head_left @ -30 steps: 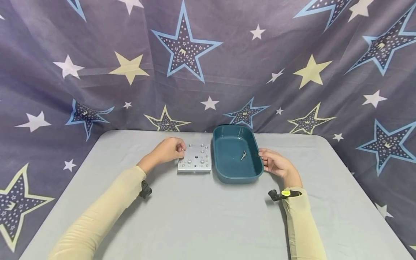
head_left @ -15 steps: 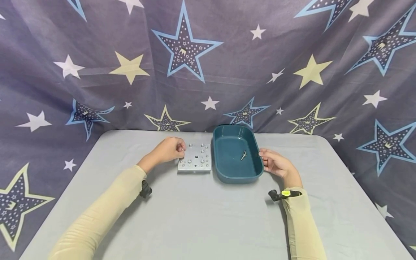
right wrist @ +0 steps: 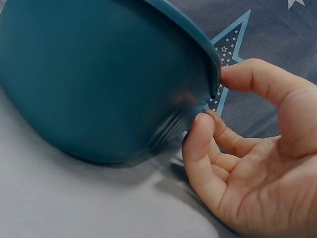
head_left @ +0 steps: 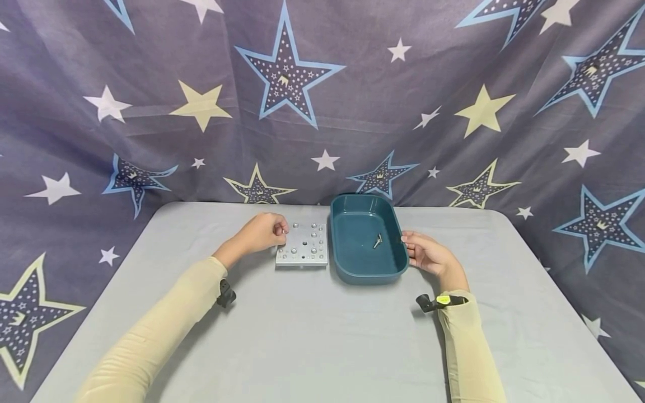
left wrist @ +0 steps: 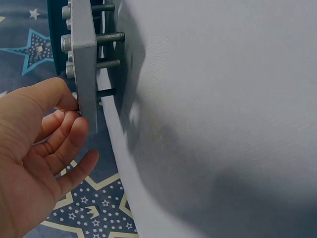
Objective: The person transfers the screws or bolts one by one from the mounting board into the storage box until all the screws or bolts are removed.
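Note:
At the left edge of a silver metal plate [head_left: 303, 237], my left hand [head_left: 258, 231] pinches a small screw between thumb and index finger; the fingertips mostly hide its head. Several other screws stand in the plate, and the left wrist view shows a threaded shank [left wrist: 110, 38] sticking out below it. The other left fingers are loosely bent beside the plate's edge. My right hand [head_left: 427, 253] holds the right side of a dark teal tray [head_left: 355, 240]. In the right wrist view the thumb [right wrist: 247, 74] is at the rim and the fingers bend against the outer wall.
Loose screws [head_left: 378, 241] lie on the tray's floor. The tray stands just right of the plate, both near the far edge of a table [head_left: 322, 336] with a grey cover. Behind it hangs a star-patterned curtain [head_left: 201, 145].

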`<state>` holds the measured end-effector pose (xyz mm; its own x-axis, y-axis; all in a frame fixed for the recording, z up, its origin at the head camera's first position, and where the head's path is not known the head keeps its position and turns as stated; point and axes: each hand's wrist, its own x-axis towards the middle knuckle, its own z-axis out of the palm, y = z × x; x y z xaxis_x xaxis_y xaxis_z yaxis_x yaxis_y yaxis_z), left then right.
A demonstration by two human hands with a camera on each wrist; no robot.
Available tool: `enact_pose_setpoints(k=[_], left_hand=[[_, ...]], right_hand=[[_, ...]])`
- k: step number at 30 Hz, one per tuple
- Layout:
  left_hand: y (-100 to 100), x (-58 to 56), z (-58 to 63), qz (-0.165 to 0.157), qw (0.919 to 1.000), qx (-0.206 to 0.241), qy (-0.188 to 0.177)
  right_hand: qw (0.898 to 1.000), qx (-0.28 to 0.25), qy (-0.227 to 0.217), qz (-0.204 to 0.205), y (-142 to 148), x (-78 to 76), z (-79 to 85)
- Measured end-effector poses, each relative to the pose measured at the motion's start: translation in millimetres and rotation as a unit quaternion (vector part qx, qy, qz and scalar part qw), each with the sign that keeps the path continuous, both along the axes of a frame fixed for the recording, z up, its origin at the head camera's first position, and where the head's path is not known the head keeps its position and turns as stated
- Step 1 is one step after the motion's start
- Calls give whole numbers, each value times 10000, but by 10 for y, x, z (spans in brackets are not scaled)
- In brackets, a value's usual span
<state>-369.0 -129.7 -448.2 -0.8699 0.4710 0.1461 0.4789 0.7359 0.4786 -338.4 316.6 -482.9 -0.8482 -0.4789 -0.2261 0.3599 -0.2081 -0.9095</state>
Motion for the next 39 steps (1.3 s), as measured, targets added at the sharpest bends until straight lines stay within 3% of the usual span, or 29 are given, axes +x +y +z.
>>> enact_pose_setpoints(k=[39], left_hand=[[10, 5, 29, -69, 9998, -180, 45]], right_hand=[[10000, 28, 32, -14, 7, -8, -22]])
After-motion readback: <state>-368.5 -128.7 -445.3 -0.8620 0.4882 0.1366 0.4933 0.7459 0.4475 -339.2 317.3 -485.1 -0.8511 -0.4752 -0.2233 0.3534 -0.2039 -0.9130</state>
